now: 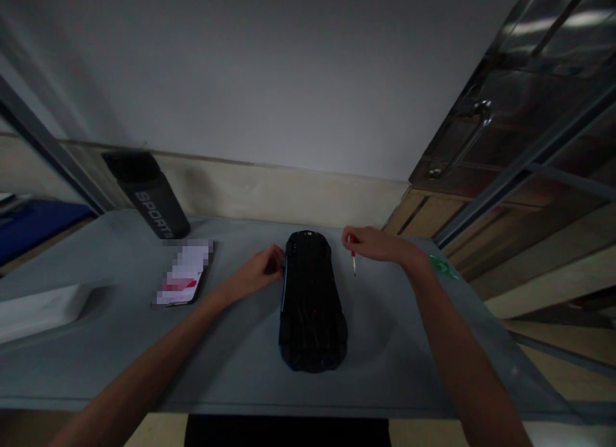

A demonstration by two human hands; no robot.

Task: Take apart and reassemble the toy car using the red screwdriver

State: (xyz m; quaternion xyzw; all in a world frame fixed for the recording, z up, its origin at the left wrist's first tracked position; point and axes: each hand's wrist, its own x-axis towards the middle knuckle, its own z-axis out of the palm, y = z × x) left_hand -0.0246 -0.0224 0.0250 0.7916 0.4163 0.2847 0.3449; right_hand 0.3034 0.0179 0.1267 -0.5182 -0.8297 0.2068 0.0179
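A black toy car lies upside down on the grey table, its underside facing up. Beside the car's left edge is my left hand, its fingers curled in. Whether those fingers pinch anything is too dark to make out. To the right of the car, my right hand is closed round the red handle of a small screwdriver. The screwdriver's thin shaft points down toward the table, apart from the car.
At the back left a dark bottle marked SPORT stands near the wall. A phone with a lit screen lies left of my left hand. Farther left is a white object. A green plastic piece lies near the table's right edge.
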